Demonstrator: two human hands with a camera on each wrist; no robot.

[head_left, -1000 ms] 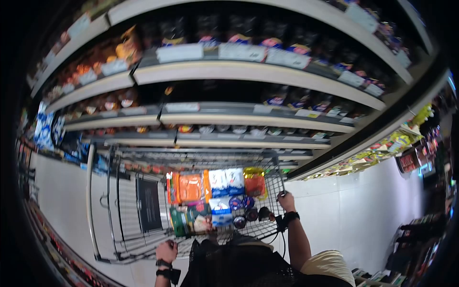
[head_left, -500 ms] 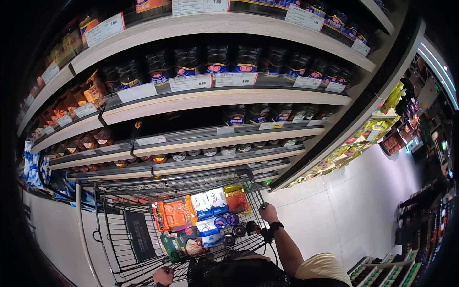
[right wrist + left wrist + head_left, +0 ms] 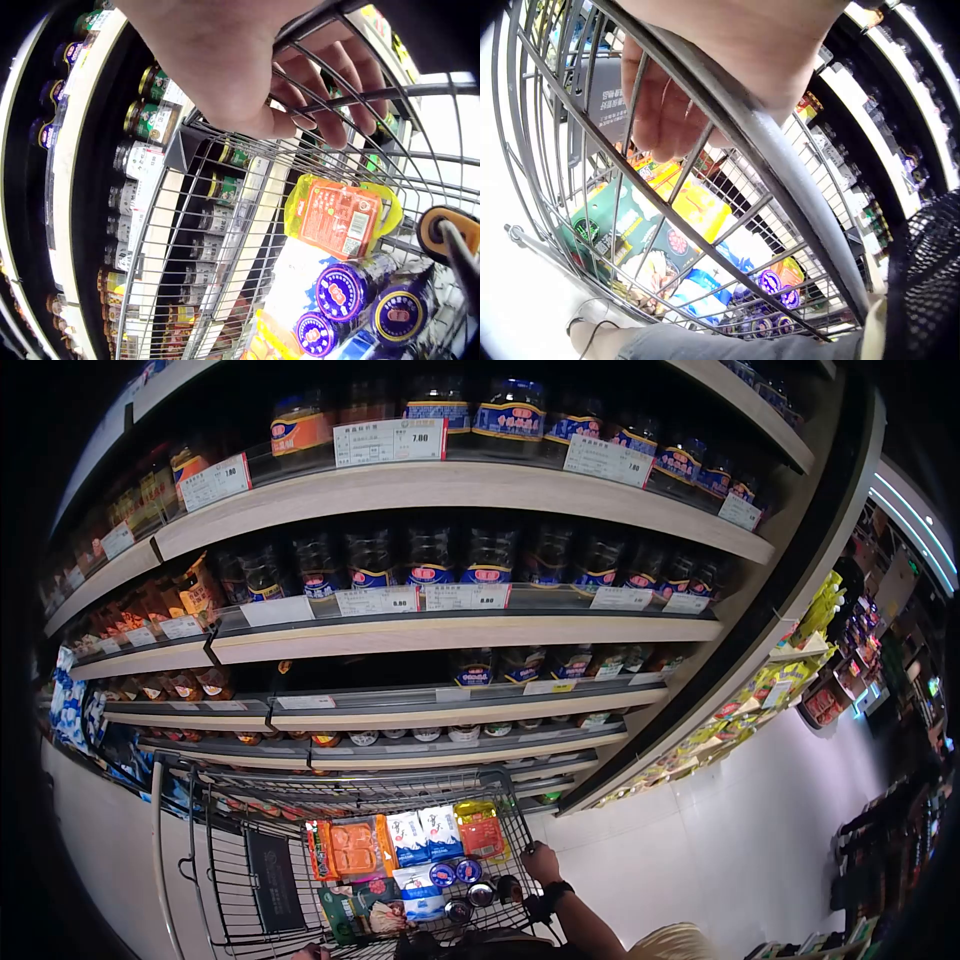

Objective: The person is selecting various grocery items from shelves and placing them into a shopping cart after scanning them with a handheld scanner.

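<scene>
My right hand (image 3: pixel 543 863) grips the right end of a wire shopping cart, fingers curled over its rim in the right wrist view. Over the near side hooks my left hand (image 3: pixel 720 45), its fingers hanging inside around the dark rim (image 3: pixel 780 157); the head view catches only a sliver of it. Within the cart lie an orange pack (image 3: pixel 353 848), white-and-blue bags (image 3: pixel 440 830), a red-and-yellow pack (image 3: pixel 330 217) and a green bag (image 3: pixel 345 912). Several dark jars with purple lids (image 3: pixel 340 292) stand close to the right end.
Shelves of dark jars (image 3: pixel 510 410) with price tags (image 3: pixel 388 442) rise just beyond the cart. A dark upright (image 3: pixel 760 620) ends the shelving at right, followed by yellow packets (image 3: pixel 760 700). Pale floor (image 3: pixel 680 840) runs along the right side.
The head view has tilted upward, so shelves and cart sit lower in it, and my left hand has slipped almost out of its bottom edge. Both hands stay on the cart.
</scene>
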